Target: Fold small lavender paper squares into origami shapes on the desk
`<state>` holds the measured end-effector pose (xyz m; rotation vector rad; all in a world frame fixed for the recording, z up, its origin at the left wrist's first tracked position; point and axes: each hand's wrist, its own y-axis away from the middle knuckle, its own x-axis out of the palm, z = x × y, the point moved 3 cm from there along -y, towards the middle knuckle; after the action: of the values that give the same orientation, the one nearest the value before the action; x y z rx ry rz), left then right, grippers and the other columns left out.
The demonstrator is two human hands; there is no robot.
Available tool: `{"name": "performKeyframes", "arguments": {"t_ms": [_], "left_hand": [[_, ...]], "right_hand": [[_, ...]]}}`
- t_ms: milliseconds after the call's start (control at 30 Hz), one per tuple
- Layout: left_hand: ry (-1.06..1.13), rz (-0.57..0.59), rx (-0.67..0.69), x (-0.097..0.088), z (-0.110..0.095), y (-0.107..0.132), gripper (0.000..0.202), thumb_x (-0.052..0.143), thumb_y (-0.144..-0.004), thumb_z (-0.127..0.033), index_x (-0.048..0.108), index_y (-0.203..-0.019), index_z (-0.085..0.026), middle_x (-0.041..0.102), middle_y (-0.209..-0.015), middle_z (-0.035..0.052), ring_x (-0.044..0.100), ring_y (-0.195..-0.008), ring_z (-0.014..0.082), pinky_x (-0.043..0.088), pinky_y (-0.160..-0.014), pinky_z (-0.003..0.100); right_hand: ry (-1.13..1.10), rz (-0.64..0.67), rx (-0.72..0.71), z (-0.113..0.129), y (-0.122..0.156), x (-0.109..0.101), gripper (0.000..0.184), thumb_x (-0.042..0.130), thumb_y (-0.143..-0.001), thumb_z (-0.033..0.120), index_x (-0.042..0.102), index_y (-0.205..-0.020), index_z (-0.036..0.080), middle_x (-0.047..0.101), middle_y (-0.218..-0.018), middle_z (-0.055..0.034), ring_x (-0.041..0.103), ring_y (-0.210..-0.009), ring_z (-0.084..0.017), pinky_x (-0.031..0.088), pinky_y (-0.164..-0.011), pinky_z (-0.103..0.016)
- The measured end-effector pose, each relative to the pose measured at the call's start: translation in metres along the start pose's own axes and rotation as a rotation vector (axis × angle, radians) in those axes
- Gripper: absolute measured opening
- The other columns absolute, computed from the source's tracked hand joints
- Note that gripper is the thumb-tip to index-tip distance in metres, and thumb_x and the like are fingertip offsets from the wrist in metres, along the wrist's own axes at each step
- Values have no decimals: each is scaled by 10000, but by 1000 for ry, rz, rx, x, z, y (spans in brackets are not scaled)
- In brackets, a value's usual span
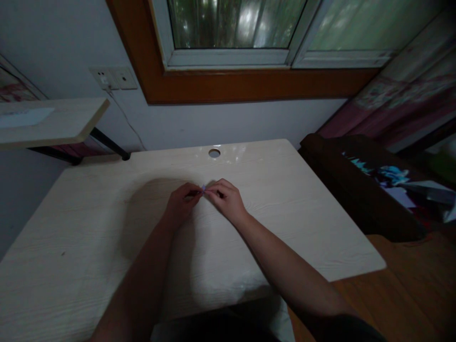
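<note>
Past dark sleeve [351, 328], reaches within edges of tabletop [285, 190]. Pinches with left hand [181, 204] and right hand [228, 202] a purplish piece [203, 188], mostly hidden.

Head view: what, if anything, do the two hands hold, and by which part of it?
The left hand and right hand pinch a small purplish piece from opposite sides; the exact part is too small to tell.

Window [231, 28]: pale-framed, set in a brown surround [249, 86]
Wall [231, 118]: pale, sockets [124, 78] with a cord [125, 116] plugged in
Surface [281, 190]: light wood grain, round hole [214, 153] near the wall
Curtain [409, 95]: floral and pink, over to the right
Floor [363, 297]: brown
Light: rather dim in here
</note>
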<state>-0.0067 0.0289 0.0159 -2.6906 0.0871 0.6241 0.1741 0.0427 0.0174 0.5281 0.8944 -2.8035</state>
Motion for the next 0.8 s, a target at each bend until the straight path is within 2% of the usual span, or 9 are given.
{"name": "performKeyframes", "arguments": {"t_ms": [467,700,800], "left_hand": [[64,13,-42,2,9,0,193,675,-838,-381,704,-932,-215,717,-888,29,676,-818,165,564,-793,292],[125,-64,-126,-1,12,-1,222,734,-786,-393,698,-899,-205,724,-844,30,681,-790,171,556,-768,297],[166,-85,-134,-2,16,-1,241,737,-779,-397,695,-915,-202,730,-872,38,687,-811,176,558,-779,306]], "right_hand": [[-31,-17,33,2,-3,-2,111,676,-889,308,724,-848,216,648,-815,-35,560,-686,-134,462,-639,-266],[-25,15,65,-1,-2,-1,172,684,-878,330,720,-1010,227,653,-853,-33,540,-621,-111,460,-613,-249],[-22,48,47,-2,-2,1,173,688,-871,340,725,-999,229,656,-837,-27,546,-619,-109,457,-606,-244]]}}
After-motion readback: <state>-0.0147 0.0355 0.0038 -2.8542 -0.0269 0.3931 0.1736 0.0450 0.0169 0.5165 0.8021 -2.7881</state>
